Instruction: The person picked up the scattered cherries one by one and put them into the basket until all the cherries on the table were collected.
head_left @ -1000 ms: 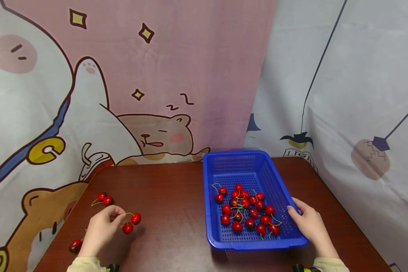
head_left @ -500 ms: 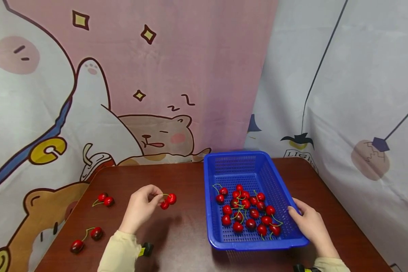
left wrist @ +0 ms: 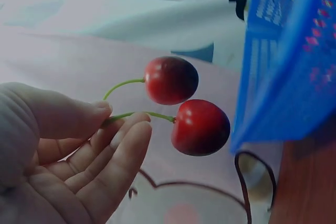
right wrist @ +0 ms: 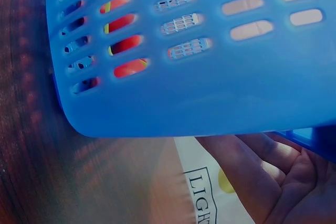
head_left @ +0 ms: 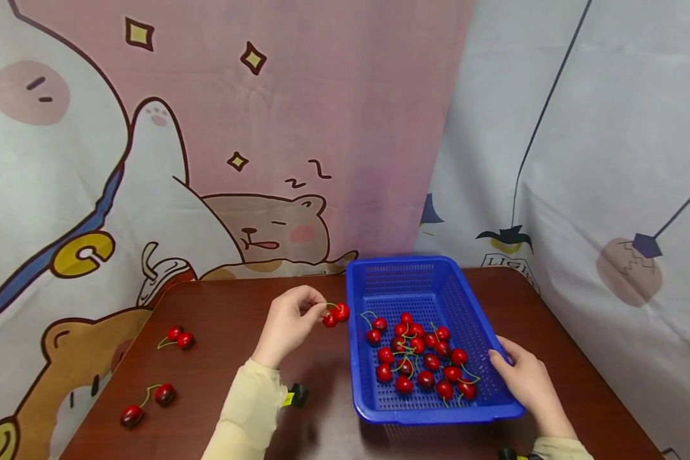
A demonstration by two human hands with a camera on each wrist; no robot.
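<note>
My left hand (head_left: 292,321) pinches the green stems of a pair of cherries (head_left: 340,312) between thumb and fingertips. In the left wrist view both red fruits (left wrist: 200,127) hang off the joined stems, beside the wall of the blue basket (left wrist: 283,77). From the head view they are right at the basket's left rim. The blue plastic basket (head_left: 437,414) has slotted walls and is tilted toward me. My right hand (head_left: 526,377) grips its right rim, thumb on top; the right wrist view shows fingers (right wrist: 268,156) curled under the edge. Several cherries (head_left: 425,380) with stems lie inside.
On the left of the brown wooden table (head_left: 253,383) lie two more stemmed cherry pairs, one pair (head_left: 185,340) farther back and another pair (head_left: 164,394) nearer. A printed cartoon curtain (head_left: 299,128) hangs right behind the table.
My left hand has carried the cherry pair rightward and away from me, from the table's left side to the basket's left rim. My right hand and the basket have stayed nearly in place.
</note>
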